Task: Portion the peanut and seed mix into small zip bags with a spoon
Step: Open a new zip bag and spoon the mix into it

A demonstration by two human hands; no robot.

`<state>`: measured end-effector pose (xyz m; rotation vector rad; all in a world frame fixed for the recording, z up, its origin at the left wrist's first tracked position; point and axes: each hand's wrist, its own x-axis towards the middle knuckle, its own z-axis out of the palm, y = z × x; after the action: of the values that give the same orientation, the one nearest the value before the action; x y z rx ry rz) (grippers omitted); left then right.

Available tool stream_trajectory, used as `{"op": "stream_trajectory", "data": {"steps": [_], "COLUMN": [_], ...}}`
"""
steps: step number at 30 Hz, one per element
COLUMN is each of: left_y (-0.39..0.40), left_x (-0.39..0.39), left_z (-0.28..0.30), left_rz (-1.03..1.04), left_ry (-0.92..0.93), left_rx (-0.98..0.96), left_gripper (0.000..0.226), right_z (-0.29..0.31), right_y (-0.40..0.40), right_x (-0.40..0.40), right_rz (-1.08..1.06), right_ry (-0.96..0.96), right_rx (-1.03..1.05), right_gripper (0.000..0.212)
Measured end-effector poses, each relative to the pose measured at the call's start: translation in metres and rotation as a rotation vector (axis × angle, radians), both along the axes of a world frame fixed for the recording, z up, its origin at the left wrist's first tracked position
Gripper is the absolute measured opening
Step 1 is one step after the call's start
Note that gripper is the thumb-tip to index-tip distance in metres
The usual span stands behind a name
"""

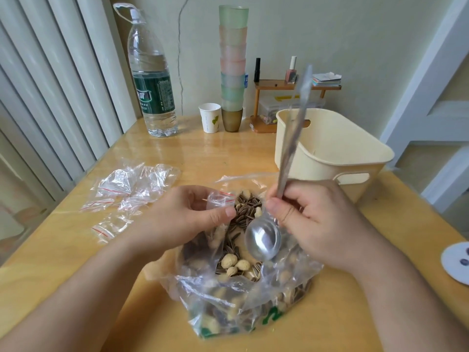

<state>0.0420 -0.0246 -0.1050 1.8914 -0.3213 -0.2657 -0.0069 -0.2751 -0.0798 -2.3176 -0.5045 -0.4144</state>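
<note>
Left hand [193,214] pinches the mouth of a small zip bag [220,200] between thumb and fingers, red zip strip visible at the top edge; bag sits just over the far side of the big open bag of mix [243,283]. Right hand [317,219] grips a metal spoon [264,240] low on the handle, fingers curled round it, thumb across the front. Handle runs up and away, blurred, crossing in front of the cream basket [330,153]. Spoon bowl hangs just below the right thumb, over the big bag's opening, concave side facing the camera, nothing in it that I can see. Bowl is just right of the small bag's mouth, close but apart. Peanuts [234,266] and striped sunflower seeds [243,212] lie loose in the big bag, which rests on the wooden table [203,153] between both forearms. Spare zip bags [127,189] lie in a loose pile on the table left of the left hand, apart from it. At the back: water bottle [152,85], paper cup [210,118], stack of cups [233,67].
</note>
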Motion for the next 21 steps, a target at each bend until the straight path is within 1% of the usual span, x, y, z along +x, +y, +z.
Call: {"op": "stream_trajectory", "data": {"steps": [1, 2, 4, 5, 7, 10, 11, 13, 14, 18, 20, 21], "left_y": [0.005, 0.011, 0.022, 0.025, 0.027, 0.024, 0.024, 0.022, 0.021, 0.016, 0.013, 0.012], "left_x": [0.002, 0.005, 0.011, 0.012, 0.011, 0.008, 0.008, 0.007, 0.007, 0.005, 0.005, 0.004], "left_z": [0.001, 0.002, 0.001, 0.002, 0.004, 0.006, 0.006, 0.007, 0.006, 0.006, 0.007, 0.008], "left_rz": [0.009, 0.023, 0.036, 0.041, 0.022, -0.01, -0.003, 0.028, 0.034, 0.043, 0.047, 0.054], "left_ry": [0.008, 0.004, 0.001, 0.011, 0.007, 0.037, 0.052, 0.067, 0.08, 0.132, 0.163, 0.179], "left_rx": [0.016, 0.029, 0.026, 0.015, 0.007, 0.031, 0.034, 0.033, 0.028, -0.003, -0.026, -0.038], "left_gripper": [0.043, 0.05, 0.073, 0.08, 0.079, 0.074, 0.076, 0.091, 0.094, 0.086, 0.081, 0.076], "right_z": [-0.001, -0.003, -0.005, -0.006, -0.007, -0.008, -0.009, -0.012, -0.014, -0.019, -0.021, -0.02], "right_y": [0.002, 0.003, 0.006, 0.007, 0.01, 0.019, 0.022, 0.028, 0.03, 0.041, 0.044, 0.044], "right_x": [0.0, -0.001, 0.0, 0.0, 0.0, -0.004, -0.005, -0.006, -0.007, -0.008, -0.009, -0.009], "right_rz": [0.029, 0.054, 0.082, 0.083, 0.082, 0.104, 0.113, 0.139, 0.155, 0.164, 0.145, 0.128], "right_ry": [0.023, 0.044, 0.082, 0.1, 0.136, 0.225, 0.256, 0.315, 0.347, 0.404, 0.39, 0.373], "right_rx": [-0.027, -0.051, -0.103, -0.118, -0.114, -0.044, -0.015, 0.058, 0.1, 0.167, 0.174, 0.169], "right_gripper": [0.027, 0.028, 0.033, 0.036, 0.037, 0.027, 0.023, 0.016, 0.012, 0.011, 0.013, 0.013]}}
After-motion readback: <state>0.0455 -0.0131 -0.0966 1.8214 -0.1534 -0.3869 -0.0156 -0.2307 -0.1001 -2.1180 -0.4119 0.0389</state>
